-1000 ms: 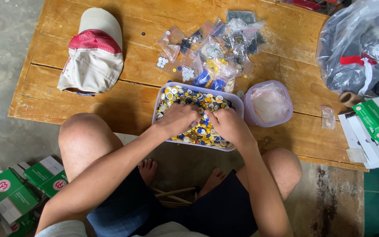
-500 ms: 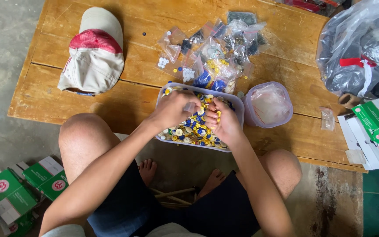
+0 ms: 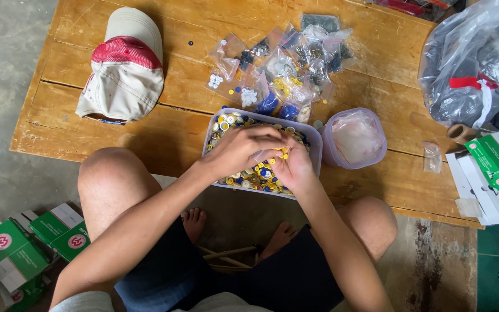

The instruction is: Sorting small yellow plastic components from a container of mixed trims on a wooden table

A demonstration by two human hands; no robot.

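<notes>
Fingers [image 3: 277, 151] of both hands meet over the tub [image 3: 314, 138] of buttons [image 3: 259, 175] at the near edge of the bench [image 3: 168, 124]: the left hand [image 3: 239, 149] curls over the cupped right hand [image 3: 291, 167], pinching small yellow buttons. Head view, compared with a second ago: then both hands lay spread in the buttons; now they are raised and drawn together, so a few have been picked out. Cap [image 3: 123, 75], bags [image 3: 284, 66] and round tub [image 3: 354, 137] are unmoved.

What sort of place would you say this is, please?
Probably a home workshop for sorting buttons: a low wooden table on concrete, a tub of buttons, and small button bags.
</notes>
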